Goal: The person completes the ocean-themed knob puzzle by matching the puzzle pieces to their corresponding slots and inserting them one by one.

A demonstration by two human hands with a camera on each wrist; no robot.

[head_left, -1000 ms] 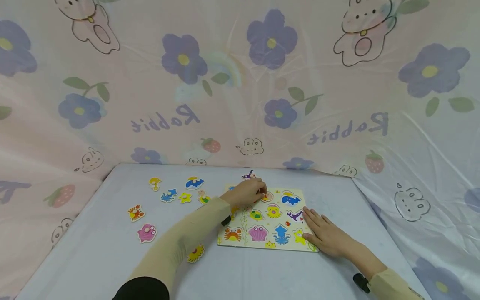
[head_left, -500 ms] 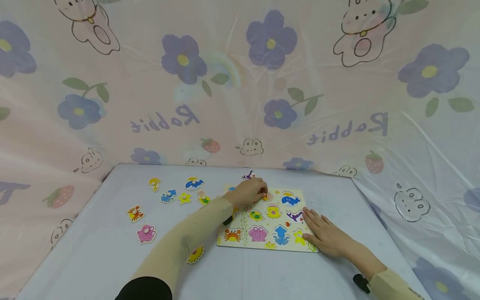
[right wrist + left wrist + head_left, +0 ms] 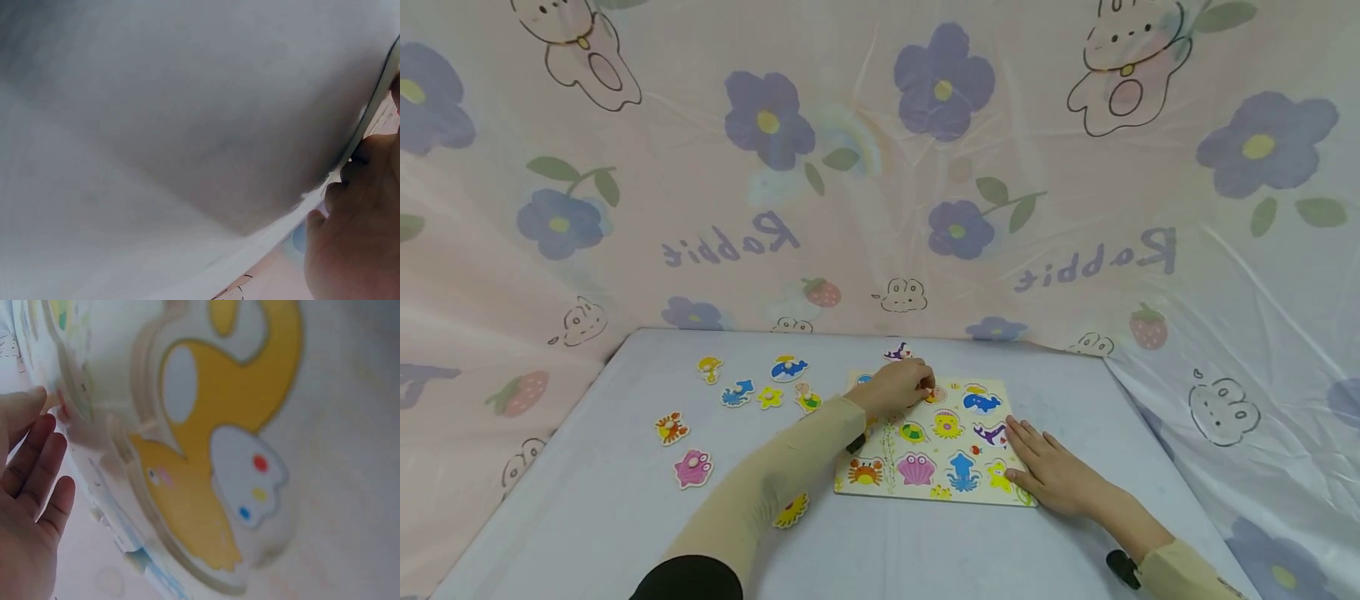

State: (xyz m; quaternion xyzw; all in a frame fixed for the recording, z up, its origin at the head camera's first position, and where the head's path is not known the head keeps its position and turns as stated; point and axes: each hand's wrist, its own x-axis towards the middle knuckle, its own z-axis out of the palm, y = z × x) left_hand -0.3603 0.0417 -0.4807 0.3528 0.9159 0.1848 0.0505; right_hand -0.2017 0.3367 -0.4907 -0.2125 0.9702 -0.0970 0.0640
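Note:
A pale yellow puzzle board (image 3: 977,497) printed with sea creatures lies on the table. Over its upper part, the left hand (image 3: 892,388) pinches the small knob of a puzzle piece (image 3: 936,394) between thumb and forefinger. The piece is reddish-orange and mostly covered by the fingers, so its kind is unclear. In the left wrist view, the other fingers hang apart from the board beside a large yellow seahorse picture (image 3: 187,506). The right hand (image 3: 1054,468) rests with straight fingers on the board's right edge, near the purple picture (image 3: 990,432) and the yellow starfish (image 3: 999,473).
Loose knobbed pieces lie left of the board, among them a whale (image 3: 788,367), a crab (image 3: 672,427), a pink shell (image 3: 693,468) and a yellow piece (image 3: 792,510) by the left sleeve. A purple piece (image 3: 898,352) lies behind the board. A patterned curtain (image 3: 850,208) hangs behind the table.
Over the last second the left forearm has shifted slightly to the right, while its fingers stay at the same knob. The right hand and the board have not visibly moved.

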